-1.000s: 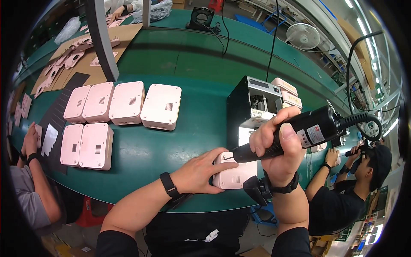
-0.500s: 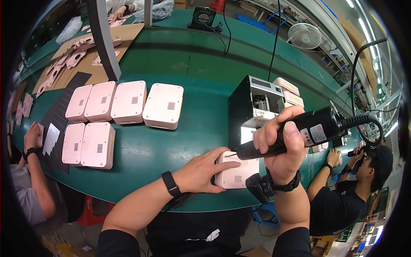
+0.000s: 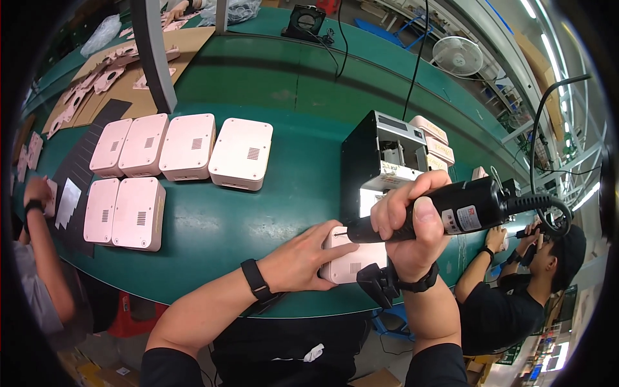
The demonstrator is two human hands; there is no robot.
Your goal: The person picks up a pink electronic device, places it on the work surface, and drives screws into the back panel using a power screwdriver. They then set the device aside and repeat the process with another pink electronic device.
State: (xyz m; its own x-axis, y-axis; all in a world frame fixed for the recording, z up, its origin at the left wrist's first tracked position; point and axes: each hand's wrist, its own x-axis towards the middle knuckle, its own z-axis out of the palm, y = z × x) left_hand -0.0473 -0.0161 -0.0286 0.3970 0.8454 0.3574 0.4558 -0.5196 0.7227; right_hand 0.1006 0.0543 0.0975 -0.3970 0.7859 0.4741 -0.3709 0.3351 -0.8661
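A pale pink, square box (image 3: 353, 266) with rounded corners and a slotted vent lies on the bench in front of me. My left hand (image 3: 300, 258) grips its left side, the thumb at the near edge and a finger across the top. In my right hand (image 3: 416, 222) is a black electric screwdriver (image 3: 463, 209), held nearly level. Its thin bit points left at the box's far left corner; whether it touches a screw there I cannot tell. The tool and my right wrist hide part of the box's right side.
Several similar pink boxes (image 3: 242, 155) stand in two rows at the left. Beyond my right hand is a black machine (image 3: 361, 161), with pink boxes (image 3: 440, 151) behind it. A grey post (image 3: 153, 58) rises at the back left. Co-workers sit at both sides; the screwdriver's cord (image 3: 541, 203) hangs right.
The screwdriver's rear end has dropped a little, and more of its bit shows at the box's corner. My left hand keeps its grip. The whole view has shifted slightly.
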